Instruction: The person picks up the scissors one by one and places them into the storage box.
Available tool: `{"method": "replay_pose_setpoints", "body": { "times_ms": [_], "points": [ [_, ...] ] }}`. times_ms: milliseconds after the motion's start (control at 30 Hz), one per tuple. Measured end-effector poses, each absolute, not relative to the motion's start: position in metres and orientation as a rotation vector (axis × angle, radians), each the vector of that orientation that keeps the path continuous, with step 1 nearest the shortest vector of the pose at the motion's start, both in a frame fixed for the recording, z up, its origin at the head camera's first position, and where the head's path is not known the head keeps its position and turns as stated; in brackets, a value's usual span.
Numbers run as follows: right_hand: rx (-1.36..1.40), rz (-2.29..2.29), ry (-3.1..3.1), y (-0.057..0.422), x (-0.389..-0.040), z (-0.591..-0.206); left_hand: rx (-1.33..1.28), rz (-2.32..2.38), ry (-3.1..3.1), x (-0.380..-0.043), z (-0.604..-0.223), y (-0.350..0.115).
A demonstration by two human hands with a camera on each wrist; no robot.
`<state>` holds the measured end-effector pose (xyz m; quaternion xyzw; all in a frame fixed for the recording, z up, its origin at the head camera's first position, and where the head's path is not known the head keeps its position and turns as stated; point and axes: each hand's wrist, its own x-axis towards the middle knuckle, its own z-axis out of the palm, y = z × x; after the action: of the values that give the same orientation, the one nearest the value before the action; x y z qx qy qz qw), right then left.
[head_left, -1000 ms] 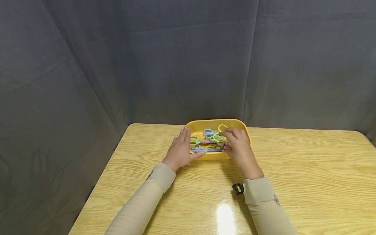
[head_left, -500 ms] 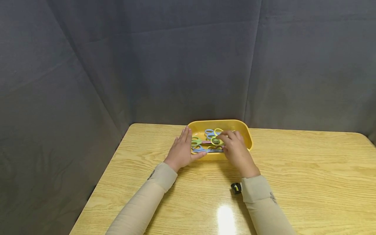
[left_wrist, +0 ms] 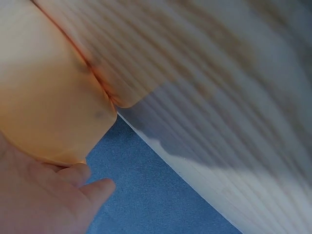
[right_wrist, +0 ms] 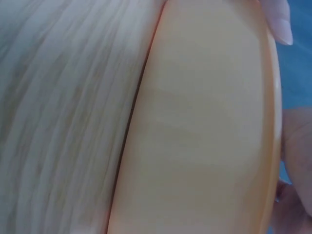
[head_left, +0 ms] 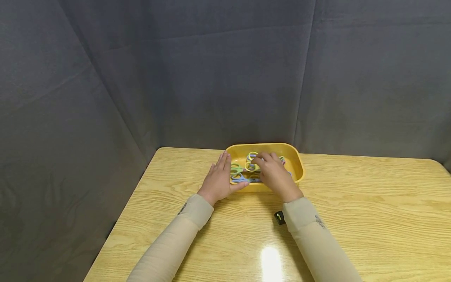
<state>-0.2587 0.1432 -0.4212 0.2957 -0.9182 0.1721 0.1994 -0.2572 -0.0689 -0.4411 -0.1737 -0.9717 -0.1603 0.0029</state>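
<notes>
My left hand (head_left: 219,180) lies with straight fingers along the left end of a yellow plastic tray (head_left: 298,162), its thumb over the front rim. Inside the tray, my right hand (head_left: 276,174) pinches scissors with yellow handles (head_left: 246,167); the blades are hidden under the hand. Left of and below them lie green-handled scissors (head_left: 235,169) and blue-handled scissors (head_left: 239,178). More scissors are partly covered by the right hand. In the left wrist view, fingers (left_wrist: 100,190) touch the tray's end. The right wrist view shows mostly the tray's outer wall (right_wrist: 195,117).
The tray stands at the back edge of a wood-grain table (head_left: 366,203), close to a dark grey curtain (head_left: 225,78). A small black device (head_left: 280,217) sits at the right cuff.
My right hand has moved left within the tray, carrying the yellow-handled scissors along. More of the tray's right end now shows. My left hand stays at the left end.
</notes>
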Motion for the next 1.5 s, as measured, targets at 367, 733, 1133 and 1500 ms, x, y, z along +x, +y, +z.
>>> {"method": "replay_pose_setpoints", "body": {
  "times_ms": [367, 733, 1133, 1500],
  "points": [
    [0.842, 0.515, -2.586, 0.126, -0.271, -0.423, -0.541, -0.477, -3.054, -0.259, -0.443, -0.069],
    [0.836, 0.579, -2.592, 0.112, -0.28, -0.427, -0.55, -0.489, -3.039, -0.257, -0.443, -0.071],
    [0.791, 0.519, -2.726, 0.104, -0.289, -0.429, -0.547, -0.486, -3.039, -0.257, -0.441, -0.073],
    [0.808, 0.492, -2.791, 0.105, -0.293, -0.43, -0.551, -0.486, -3.035, -0.257, -0.443, -0.071]
  ]
}}
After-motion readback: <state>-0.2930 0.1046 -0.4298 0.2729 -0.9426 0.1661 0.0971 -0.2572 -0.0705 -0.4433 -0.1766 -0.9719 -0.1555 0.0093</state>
